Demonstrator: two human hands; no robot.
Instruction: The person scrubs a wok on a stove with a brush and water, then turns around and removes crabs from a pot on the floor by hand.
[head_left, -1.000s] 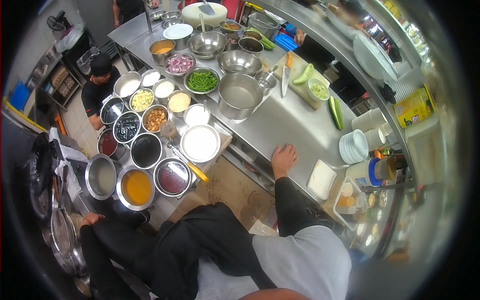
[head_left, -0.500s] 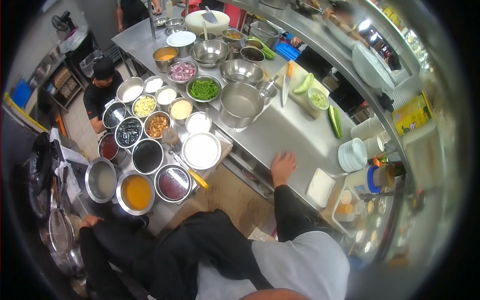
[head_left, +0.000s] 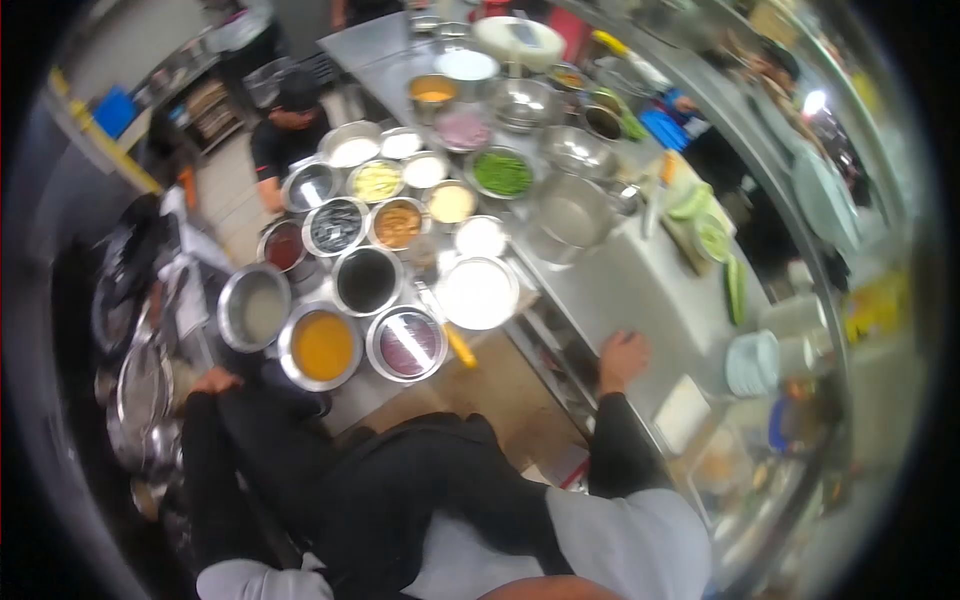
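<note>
My right hand (head_left: 624, 360) lies with fingers stretched out on the bare steel of the counter (head_left: 600, 310), near its front edge and beside a white rectangular tray (head_left: 683, 412). Nothing shows in it. At the left, my left hand (head_left: 215, 381) rests by the edge of the ingredient stand, below a steel pot of cloudy liquid (head_left: 256, 310); its fingers are hidden. A pot of orange sauce (head_left: 323, 346) and a pot of dark red contents (head_left: 407, 343) stand close by. A yellow-handled utensil (head_left: 460, 345) lies between the dark red pot and a white-filled pot (head_left: 478, 293).
Several bowls hold cut ingredients, among them green pieces (head_left: 502, 174). A knife (head_left: 655, 195) with an orange handle lies by a cutting board with cucumber (head_left: 690, 200). Stacked white bowls (head_left: 752, 363) stand right. A person in black (head_left: 290, 135) is beyond the stand.
The whole view has shifted, with the counter and bowls appearing further right and the picture blurred. Both hands stay at about the same places on the surfaces.
</note>
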